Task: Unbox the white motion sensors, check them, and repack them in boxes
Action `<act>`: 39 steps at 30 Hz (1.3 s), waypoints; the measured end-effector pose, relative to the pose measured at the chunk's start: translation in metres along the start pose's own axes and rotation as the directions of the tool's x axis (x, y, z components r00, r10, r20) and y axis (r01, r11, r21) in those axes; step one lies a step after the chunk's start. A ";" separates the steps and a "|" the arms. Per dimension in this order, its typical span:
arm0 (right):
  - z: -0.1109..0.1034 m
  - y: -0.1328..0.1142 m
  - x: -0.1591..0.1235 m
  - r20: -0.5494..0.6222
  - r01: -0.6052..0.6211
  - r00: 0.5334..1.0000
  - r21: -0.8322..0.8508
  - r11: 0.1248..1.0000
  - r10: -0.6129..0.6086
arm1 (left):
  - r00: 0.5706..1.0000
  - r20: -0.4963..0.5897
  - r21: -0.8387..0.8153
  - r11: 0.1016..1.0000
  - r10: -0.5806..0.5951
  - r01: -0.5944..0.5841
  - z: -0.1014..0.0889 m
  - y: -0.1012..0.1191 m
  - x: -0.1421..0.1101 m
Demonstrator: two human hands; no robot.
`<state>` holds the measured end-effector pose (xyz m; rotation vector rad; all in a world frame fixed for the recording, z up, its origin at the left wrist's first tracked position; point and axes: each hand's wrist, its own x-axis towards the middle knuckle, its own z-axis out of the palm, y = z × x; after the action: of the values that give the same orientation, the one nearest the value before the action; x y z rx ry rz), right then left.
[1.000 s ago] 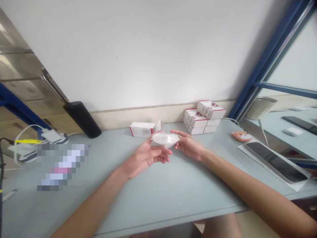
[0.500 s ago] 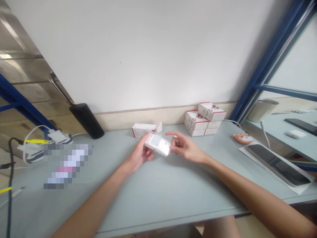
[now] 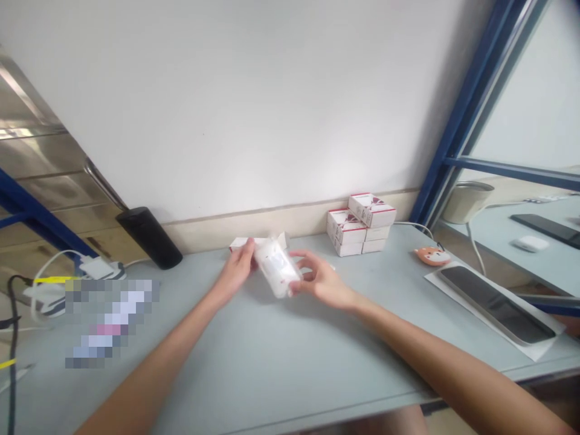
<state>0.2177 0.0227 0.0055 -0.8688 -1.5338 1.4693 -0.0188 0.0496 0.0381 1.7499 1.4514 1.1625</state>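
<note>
Both forearms reaching in from the near edge of the bench [image 3: 272, 356], wrists angled inward toward each other, hands close together near the middle of the far side. Left hand [image 3: 235, 270] raised on its edge, its fingers [image 3: 247, 249] held narrow against the left side of a white rectangular device [image 3: 276, 266]. Right hand [image 3: 324, 281] turned palm inward, its fingers [image 3: 302, 272] curled around the device's lower right end. Device gripped between both hands, tilted, apparently just above the bench. Blur hiding any markings on its surface.

Right behind the left hand and partly blocked by it and the device, a white box with red edging [image 3: 234, 244], lying on the bench. Farther right, against the wall, a stack of white and red boxes [image 3: 357, 226]. To the left, a black cylinder [image 3: 149, 237] leaning near the wall, then a pixelated, unreadable item [image 3: 111, 323]. Far right, a small orange animal-shaped object [image 3: 432, 255] and a dark tablet [image 3: 496, 304] on a white sheet [image 3: 534, 341].
</note>
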 end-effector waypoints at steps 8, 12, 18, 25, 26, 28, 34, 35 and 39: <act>-0.026 0.011 0.018 -0.278 -0.063 0.955 0.138 0.988 0.099 | 0.927 0.193 0.490 0.786 0.323 -0.376 -0.018 -0.033 0.045; -0.021 0.011 0.016 -0.358 0.055 0.932 -0.031 0.998 -0.062 | 0.917 0.190 0.614 0.687 0.351 -0.390 -0.014 -0.046 0.029; -0.012 -0.010 0.002 -0.378 0.201 0.877 -0.271 0.941 -0.296 | 0.894 0.087 0.477 0.770 0.439 -0.424 0.017 -0.016 -0.010; -0.009 -0.016 -0.003 -0.284 0.321 0.862 -0.338 0.885 -0.421 | 0.967 -0.132 0.105 0.973 0.219 -0.206 0.040 -0.001 -0.031; -0.008 -0.014 -0.003 -0.294 0.326 0.846 -0.376 0.867 -0.445 | 0.970 -0.135 0.065 0.979 0.203 -0.195 0.042 -0.001 -0.032; -0.007 -0.012 -0.003 -0.309 0.331 0.807 -0.470 0.818 -0.503 | 0.974 -0.143 -0.012 0.983 0.177 -0.181 0.046 -0.001 -0.035; -0.003 -0.028 -0.012 -0.373 0.226 0.783 -0.576 0.786 -0.499 | 0.983 -0.151 -0.166 0.978 0.105 -0.130 0.053 0.005 -0.043; -0.002 -0.029 -0.014 -0.393 0.215 0.772 -0.577 0.787 -0.500 | 0.987 -0.136 -0.189 0.976 0.084 -0.109 0.054 0.006 -0.044; 0.000 -0.025 -0.013 -0.432 0.199 0.719 -0.622 0.757 -0.544 | 0.990 -0.143 -0.249 0.967 0.013 -0.048 0.059 0.007 -0.049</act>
<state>0.2251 0.0085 0.0295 -1.1052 -1.5111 0.3588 0.0347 0.0059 0.0046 1.5469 1.2932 1.4435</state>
